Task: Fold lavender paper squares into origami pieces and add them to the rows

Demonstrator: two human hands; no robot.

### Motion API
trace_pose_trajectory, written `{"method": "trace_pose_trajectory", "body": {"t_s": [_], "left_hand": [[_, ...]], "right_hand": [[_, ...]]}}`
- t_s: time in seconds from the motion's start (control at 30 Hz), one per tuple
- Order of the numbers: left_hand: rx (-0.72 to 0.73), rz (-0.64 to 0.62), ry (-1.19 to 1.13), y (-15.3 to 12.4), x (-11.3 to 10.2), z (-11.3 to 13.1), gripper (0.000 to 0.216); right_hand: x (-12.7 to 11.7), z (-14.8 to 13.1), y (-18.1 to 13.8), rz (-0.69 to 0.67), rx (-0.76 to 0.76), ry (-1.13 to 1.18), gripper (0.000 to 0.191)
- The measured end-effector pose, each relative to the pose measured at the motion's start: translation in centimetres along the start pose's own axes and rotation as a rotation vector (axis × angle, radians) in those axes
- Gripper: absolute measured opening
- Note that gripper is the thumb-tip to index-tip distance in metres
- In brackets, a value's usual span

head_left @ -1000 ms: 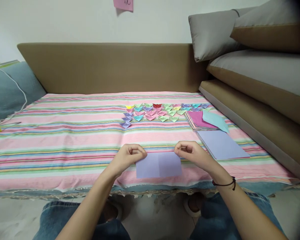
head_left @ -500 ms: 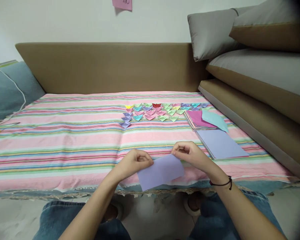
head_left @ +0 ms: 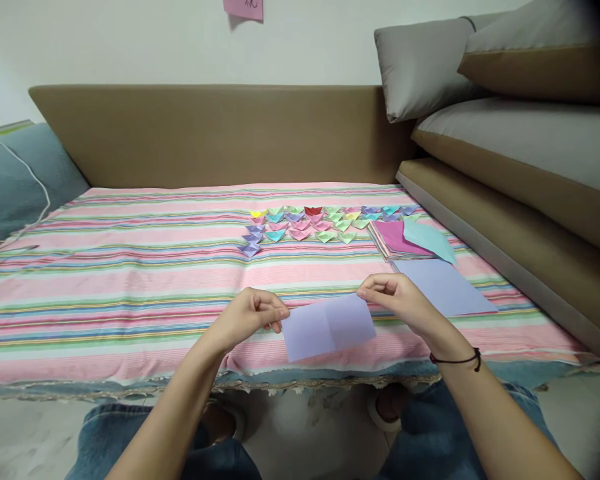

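Note:
A lavender sheet of paper (head_left: pixel 330 327), a wide rectangle with a crease down its middle, hangs between my two hands near the front edge of the bed. My left hand (head_left: pixel 253 313) pinches its upper left corner between thumb and fingers. At the upper right corner, my right hand (head_left: pixel 397 300) holds it in the same kind of pinch. Beyond the sheet, several small folded paper boats (head_left: pixel 300 230) in many colours stand in rows on the striped cloth (head_left: pixel 130 280).
To the right lie a stack of lavender paper (head_left: pixel 445 287) and a pile topped with magenta and pale green sheets (head_left: pixel 400 239). Large cushions (head_left: pixel 520 147) are heaped along the right side. A brown backboard (head_left: pixel 220 133) runs behind. A white cable (head_left: pixel 35 177) trails at the left.
My hands have moved apart and slightly up, from the sheet's top edge out to its corners. The sheet has risen a little, and its middle crease shows more clearly.

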State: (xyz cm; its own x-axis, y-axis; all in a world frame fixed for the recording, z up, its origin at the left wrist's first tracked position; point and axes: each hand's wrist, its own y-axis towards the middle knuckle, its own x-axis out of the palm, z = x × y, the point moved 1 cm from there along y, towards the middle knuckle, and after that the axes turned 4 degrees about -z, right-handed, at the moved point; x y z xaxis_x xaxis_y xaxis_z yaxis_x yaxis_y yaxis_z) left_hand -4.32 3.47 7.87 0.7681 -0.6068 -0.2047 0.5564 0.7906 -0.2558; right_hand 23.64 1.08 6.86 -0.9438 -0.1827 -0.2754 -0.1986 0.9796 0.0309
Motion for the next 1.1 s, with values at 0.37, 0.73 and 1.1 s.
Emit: {"method": "trace_pose_trajectory", "body": {"t_s": [0.37, 0.73, 1.1], "left_hand": [[0.012, 0.327, -0.526, 1.2, 1.1, -1.1, 0.027], [0.302, 0.432, -0.156, 2.0, 4.2, -1.6, 0.039], [0.385, 0.443, -0.073, 1.8, 3.9, -1.7, 0.016]], "right_hand": [[4.2, 0.1, 0.1, -0.209, 0.185, 0.529, 0.036], [5.9, 1.1, 0.9, 0.107, 0.022, 0.511, 0.021], [6.1, 0.8, 0.6, 0.035, 0.059, 0.47, 0.021]]}}
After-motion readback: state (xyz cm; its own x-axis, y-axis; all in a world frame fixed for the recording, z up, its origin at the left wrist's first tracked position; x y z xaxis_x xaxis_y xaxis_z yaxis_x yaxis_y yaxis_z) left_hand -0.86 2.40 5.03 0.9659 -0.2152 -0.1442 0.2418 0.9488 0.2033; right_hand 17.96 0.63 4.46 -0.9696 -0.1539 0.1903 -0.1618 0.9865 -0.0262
